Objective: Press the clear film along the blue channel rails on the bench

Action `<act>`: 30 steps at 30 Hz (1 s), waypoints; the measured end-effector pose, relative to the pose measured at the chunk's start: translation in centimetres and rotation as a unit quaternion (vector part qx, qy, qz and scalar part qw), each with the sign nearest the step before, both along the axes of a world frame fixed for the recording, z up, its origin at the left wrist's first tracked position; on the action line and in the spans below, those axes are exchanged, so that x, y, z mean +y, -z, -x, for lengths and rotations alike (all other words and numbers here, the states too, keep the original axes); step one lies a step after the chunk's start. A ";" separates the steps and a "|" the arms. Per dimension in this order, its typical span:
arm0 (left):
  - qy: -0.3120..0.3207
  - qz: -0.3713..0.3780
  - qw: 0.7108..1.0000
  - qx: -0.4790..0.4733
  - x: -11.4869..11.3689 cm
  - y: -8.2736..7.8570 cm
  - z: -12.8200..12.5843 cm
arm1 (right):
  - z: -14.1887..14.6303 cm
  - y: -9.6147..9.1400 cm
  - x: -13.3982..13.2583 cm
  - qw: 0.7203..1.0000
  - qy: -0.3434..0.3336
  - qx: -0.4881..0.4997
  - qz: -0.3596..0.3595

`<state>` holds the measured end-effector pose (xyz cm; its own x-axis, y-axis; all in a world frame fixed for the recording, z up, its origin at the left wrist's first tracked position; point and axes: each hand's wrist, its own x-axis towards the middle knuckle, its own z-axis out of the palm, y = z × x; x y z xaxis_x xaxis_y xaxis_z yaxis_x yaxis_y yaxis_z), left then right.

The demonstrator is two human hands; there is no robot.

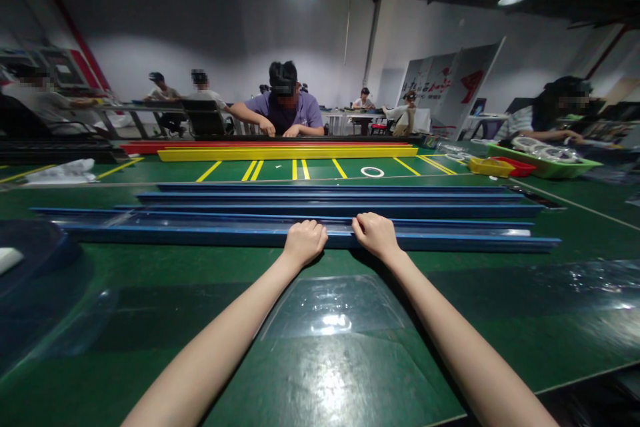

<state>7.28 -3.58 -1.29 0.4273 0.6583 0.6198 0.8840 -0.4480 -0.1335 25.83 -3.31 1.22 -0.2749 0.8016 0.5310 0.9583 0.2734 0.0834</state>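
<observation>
Several long blue plastic channels (330, 209) lie side by side across the green table in front of me. My left hand (306, 242) is closed over the nearest blue channel (190, 236), its fingers curled down into the trough. A short way to the right, my right hand (376, 235) is also closed over that same channel. See-through strip shows inside the trough, and whether my fingers press on it is hidden. Between my forearms, a transparent plastic sheet (335, 307) lies flat on the table and reflects the lamp.
Yellow channel (285, 154) and red channel (200, 145) lie farther back, before a co-worker in purple (307, 110). A white ring (373, 172) rests on the table. At right stand a green tray (565, 169) and a yellow box (487, 167). A transparent roll (40, 287) is at left.
</observation>
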 end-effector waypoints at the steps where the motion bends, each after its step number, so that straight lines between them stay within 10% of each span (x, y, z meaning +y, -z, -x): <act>1: 0.001 -0.002 1.000 -0.002 0.0 0.0 0.0 | 0.2 0.1 0.0 1.000 0.000 -0.004 0.002; 30: 0.106 -0.035 0.993 0.037 -0.6 -0.5 0.3 | -1.9 0.7 0.6 0.999 0.054 -0.002 -0.002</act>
